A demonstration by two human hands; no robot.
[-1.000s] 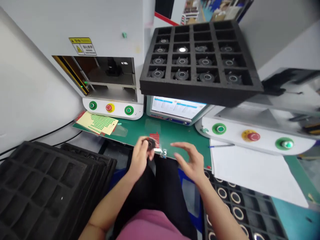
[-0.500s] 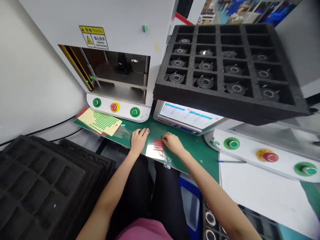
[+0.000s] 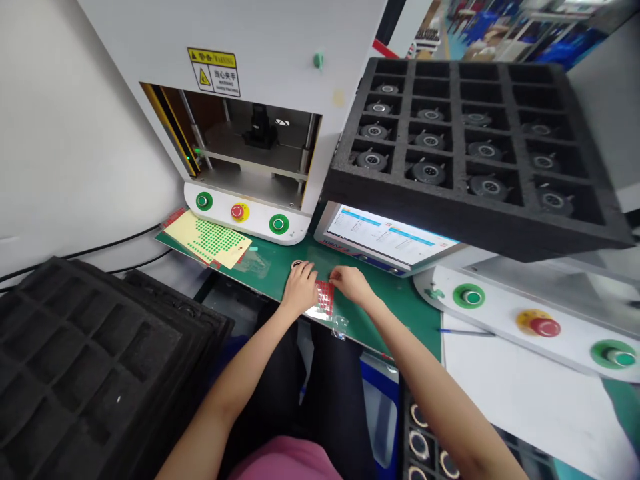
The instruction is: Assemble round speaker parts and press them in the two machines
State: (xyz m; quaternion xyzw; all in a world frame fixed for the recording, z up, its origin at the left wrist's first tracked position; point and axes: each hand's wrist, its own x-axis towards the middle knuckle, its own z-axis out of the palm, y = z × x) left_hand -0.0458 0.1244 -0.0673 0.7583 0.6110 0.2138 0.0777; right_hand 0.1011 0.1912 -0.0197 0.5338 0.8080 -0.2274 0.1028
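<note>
A clear sheet of small red stickers lies on the green mat near the table's front edge. My left hand rests palm down over the sheet's left part, fingers stretched forward and a little spread. Just past its fingertips shows part of a small round thing, mostly covered by the hand. At the sheet's upper right corner my right hand has thumb and forefinger pinched together; what is between them is too small to make out. Crumpled clear film hangs at the front edge.
A press with buttons stands behind. A black foam tray of watch bodies overhangs the screen. Yellow sheet with green dots lies left, stacked foam trays lower left. Pen and white paper lie right.
My left hand has shifted right, onto the sticker sheet. My right hand stays at the sheet's upper right corner, still pinched. The camera view has turned slightly left.
</note>
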